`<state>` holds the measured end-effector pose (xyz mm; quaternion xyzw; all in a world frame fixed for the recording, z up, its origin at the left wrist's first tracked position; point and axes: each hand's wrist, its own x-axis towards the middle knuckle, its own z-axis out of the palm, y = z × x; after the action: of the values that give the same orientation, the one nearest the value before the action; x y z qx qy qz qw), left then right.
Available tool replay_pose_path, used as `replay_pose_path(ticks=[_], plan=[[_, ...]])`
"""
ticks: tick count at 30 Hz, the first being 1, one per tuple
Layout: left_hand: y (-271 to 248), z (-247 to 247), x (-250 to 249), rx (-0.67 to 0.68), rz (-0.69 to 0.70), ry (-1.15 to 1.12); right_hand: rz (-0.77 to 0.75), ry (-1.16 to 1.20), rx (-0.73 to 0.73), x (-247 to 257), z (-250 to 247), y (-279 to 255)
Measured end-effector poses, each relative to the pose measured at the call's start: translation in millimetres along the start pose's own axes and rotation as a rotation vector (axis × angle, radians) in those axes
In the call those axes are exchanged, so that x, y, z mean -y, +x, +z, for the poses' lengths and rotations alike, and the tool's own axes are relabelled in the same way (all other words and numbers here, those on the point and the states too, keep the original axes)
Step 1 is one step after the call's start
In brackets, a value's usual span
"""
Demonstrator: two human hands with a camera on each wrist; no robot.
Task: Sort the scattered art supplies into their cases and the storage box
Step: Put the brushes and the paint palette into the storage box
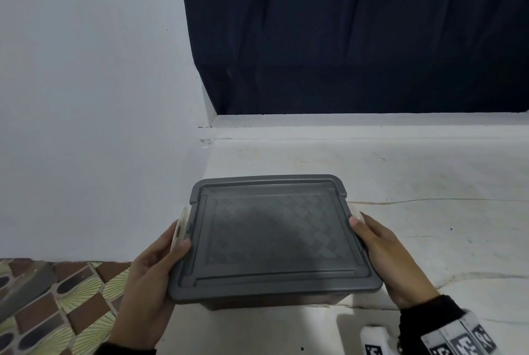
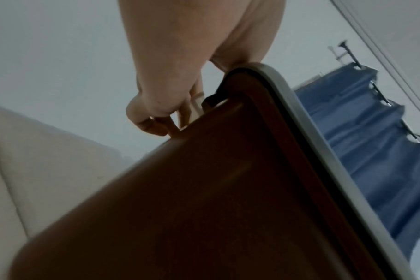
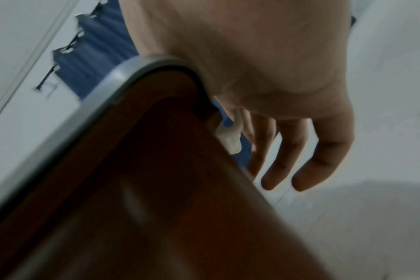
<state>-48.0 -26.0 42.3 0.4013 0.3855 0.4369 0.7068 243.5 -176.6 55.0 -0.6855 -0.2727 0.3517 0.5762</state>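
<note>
The storage box (image 1: 272,237), brown with a closed grey lid, sits low in the centre of the head view on a white surface. My left hand (image 1: 154,268) holds its left side: the thumb lies on the lid rim and the fingers curl at the white latch (image 1: 181,223). In the left wrist view those fingers (image 2: 156,123) hook under the latch beside the brown wall (image 2: 204,208). My right hand (image 1: 383,254) grips the right side with its thumb on the rim. The right wrist view shows its fingers (image 3: 307,170) hanging down past the white latch (image 3: 229,136). No loose supplies are visible.
A pale wall (image 1: 86,97) stands close on the left and a dark blue curtain (image 1: 343,34) hangs behind the white surface (image 1: 415,171). Patterned floor tiles (image 1: 57,306) show at the bottom left. A small white marker-tagged object (image 1: 375,340) lies near my right wrist.
</note>
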Motion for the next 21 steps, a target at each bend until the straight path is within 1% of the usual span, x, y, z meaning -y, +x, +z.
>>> replay_pose_path(ticks=[2, 4, 6, 7, 9, 12, 15, 17, 19, 21], plan=[[2, -2, 0, -0.04, 0.062, 0.096, -0.096, -0.119, -0.054, -2, 0, 1], [3, -5, -2, -0.056, 0.144, 0.327, -0.176, -0.235, -0.115, -6, 1, 4], [4, -10, -4, -0.024, 0.197, 0.634, -0.235, -0.385, -0.174, -9, 3, 6], [4, -12, -5, 0.004, 0.199, 0.787, -0.249, -0.449, -0.201, -10, 4, 6], [3, -15, -11, 0.075, 0.207, 1.007, -0.255, -0.535, -0.213, -8, 5, 7], [-2, -6, -24, 0.177, 0.266, 1.172, -0.233, -0.66, -0.165, 0, 5, 6], [-1, 0, -32, 0.231, 0.304, 1.428, -0.202, -0.785, -0.108, 7, 8, 4], [2, 1, -33, 0.256, 0.355, 1.566, -0.204, -0.87, -0.078, 9, 11, 3], [2, 3, -33, 0.237, 0.378, 1.624, -0.207, -0.922, -0.064, 10, 14, 2], [-2, 8, -32, 0.168, 0.391, 1.597, -0.199, -0.971, -0.049, 13, 15, 1]])
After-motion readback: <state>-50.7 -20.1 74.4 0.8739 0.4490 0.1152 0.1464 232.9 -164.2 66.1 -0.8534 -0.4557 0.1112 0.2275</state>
